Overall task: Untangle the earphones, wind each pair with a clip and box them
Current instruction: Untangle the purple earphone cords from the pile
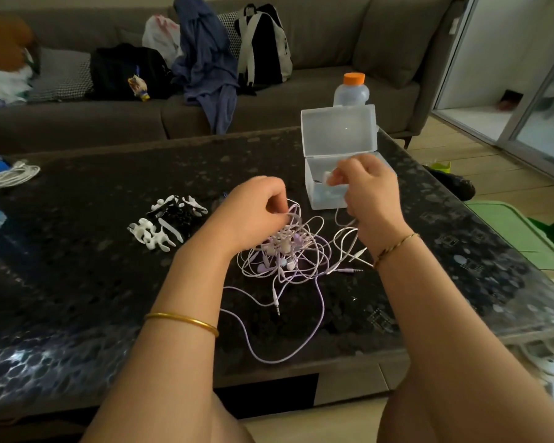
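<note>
A tangle of white and lilac earphones point(288, 254) lies on the dark table point(77, 282), with loose cords trailing toward me. My left hand point(253, 209) pinches cords at the top of the tangle. My right hand point(368, 190) is raised in front of the clear plastic box point(339, 135), fingers closed on a white earbud whose cord hangs down to the pile. The box stands open, lid up, with something pale inside. White and black winding clips point(167, 222) lie in a loose heap left of my left hand.
A clear bottle with an orange cap point(351, 89) stands behind the box. A coiled white cable point(12, 174) lies at the table's far left. A sofa with bags and clothes runs behind. A green lid point(518, 235) lies on the floor to the right.
</note>
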The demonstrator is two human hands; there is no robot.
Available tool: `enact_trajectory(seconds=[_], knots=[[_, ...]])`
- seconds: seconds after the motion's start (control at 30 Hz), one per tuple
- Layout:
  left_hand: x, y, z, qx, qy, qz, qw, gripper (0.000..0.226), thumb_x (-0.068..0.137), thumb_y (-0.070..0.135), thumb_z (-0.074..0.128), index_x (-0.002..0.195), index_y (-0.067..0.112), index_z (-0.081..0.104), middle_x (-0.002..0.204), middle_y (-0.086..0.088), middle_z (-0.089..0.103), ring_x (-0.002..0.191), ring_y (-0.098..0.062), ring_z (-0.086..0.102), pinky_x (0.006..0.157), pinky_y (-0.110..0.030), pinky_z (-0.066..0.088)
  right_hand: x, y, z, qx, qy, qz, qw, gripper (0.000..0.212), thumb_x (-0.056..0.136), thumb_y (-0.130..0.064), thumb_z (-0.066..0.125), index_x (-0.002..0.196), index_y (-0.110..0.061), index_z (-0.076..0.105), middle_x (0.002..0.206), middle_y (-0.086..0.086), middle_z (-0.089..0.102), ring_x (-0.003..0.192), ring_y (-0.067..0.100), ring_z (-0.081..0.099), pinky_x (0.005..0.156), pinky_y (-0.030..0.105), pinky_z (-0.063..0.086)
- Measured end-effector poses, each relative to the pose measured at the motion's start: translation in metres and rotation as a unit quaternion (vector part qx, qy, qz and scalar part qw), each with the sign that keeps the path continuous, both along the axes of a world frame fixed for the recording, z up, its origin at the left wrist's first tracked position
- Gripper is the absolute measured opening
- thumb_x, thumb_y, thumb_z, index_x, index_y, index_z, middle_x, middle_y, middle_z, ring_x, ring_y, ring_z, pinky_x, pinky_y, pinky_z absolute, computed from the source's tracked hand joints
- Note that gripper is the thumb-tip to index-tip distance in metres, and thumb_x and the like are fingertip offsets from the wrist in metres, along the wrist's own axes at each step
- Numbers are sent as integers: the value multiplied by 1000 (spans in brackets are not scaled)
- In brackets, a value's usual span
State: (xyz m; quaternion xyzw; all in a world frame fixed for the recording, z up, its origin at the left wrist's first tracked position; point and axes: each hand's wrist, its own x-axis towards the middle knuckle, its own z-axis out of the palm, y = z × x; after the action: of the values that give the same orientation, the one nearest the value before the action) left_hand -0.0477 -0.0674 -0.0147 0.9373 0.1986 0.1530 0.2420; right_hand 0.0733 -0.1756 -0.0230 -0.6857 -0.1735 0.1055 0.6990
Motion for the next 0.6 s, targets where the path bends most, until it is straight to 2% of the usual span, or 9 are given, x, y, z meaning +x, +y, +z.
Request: enact_trajectory(seconds=[0.07,0.13,0.2,0.23,0.27,0.4,0.5,0.57,0.6], knots=[[-2,5,-3,26,37,37,998,21,87,10,62,75,24,53,83,7,55,78,-11,56,70,-30,50,7,-5,1,5,15,-21,1000,20,90,-12,44,73,-14,54,74,7,66,47,6,43,45,22,35],[-3,10,-5,53,44,86,994,24,87,6,58,76,25,50,81,7,54,79,-13,55,72,-34,50,16,-12,-3,-116,-49,-34,991,19,88,-17,45,73,-8,52,65,5,63,45,9,46,48,26,40],[-3,14,-7,64,15,130,989,26,90,4,54,76,25,47,80,7,51,80,-15,53,69,-32,46,25,-18,-9,-293,-126,-44,947,24,87,-25,47,77,-5,56,67,7,63,58,19,58,60,32,50],[-2,15,-8,64,0,146,987,25,91,5,54,77,25,46,80,7,50,79,-15,52,68,-31,42,28,-19,-13,-363,-148,-51,918,25,87,-27,47,79,-7,59,72,8,63,65,22,59,62,33,49],[-2,16,-9,59,-12,158,986,23,92,7,54,79,24,47,80,7,49,79,-15,52,67,-30,40,30,-19,-15,-406,-162,-59,897,25,88,-28,47,82,-8,60,76,9,61,69,24,58,62,31,46],[-2,20,-11,31,-23,192,981,23,93,7,55,78,22,46,90,2,57,85,-18,55,69,-31,37,40,-20,-19,-464,-196,-102,858,24,90,-29,49,89,-10,62,87,10,60,79,27,58,64,32,40],[0,19,-11,-53,-49,191,979,24,93,-1,45,80,18,45,93,-3,65,82,-14,64,67,-28,47,45,-23,-25,-532,-183,-70,824,18,91,-25,52,96,-10,62,94,10,61,84,27,59,68,34,45],[3,17,-12,-138,-69,173,973,27,94,-5,37,79,17,42,90,-6,69,75,-12,69,66,-25,54,44,-22,-31,-577,-158,-17,801,25,90,-26,56,107,-8,60,105,12,60,99,31,57,83,41,49],[4,16,-13,-163,-76,165,970,28,94,-6,35,79,16,42,88,-6,69,73,-11,70,66,-25,55,42,-21,-33,-602,-156,-1,784,29,90,-27,58,112,-10,58,112,13,57,108,33,53,91,45,46]])
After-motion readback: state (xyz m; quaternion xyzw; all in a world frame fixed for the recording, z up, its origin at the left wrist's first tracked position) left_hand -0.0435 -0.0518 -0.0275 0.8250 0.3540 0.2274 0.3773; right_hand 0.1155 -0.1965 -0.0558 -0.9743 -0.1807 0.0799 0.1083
